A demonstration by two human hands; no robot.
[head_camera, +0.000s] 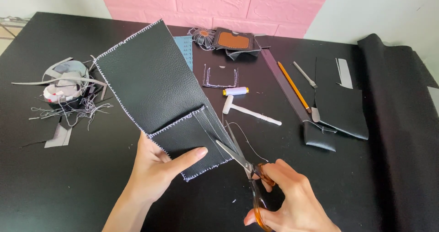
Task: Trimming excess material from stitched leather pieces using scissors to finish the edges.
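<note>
Fingers of my left hand (153,168) clamp the limp stitched leather piece (157,92) near its lower corner; right hand (292,197) grips the scissors (242,163), blades apart.

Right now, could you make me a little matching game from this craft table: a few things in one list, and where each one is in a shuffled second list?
Things:
1. scissors
2. stitched black leather piece
3. small white mallet
4. pencil

Places:
A. lying loose on the black table, below a spool of thread
B. in the right hand, blades open
C. beside a long dark ruler
D. held up by the left hand

Pairs: 1-B, 2-D, 3-A, 4-C
</note>
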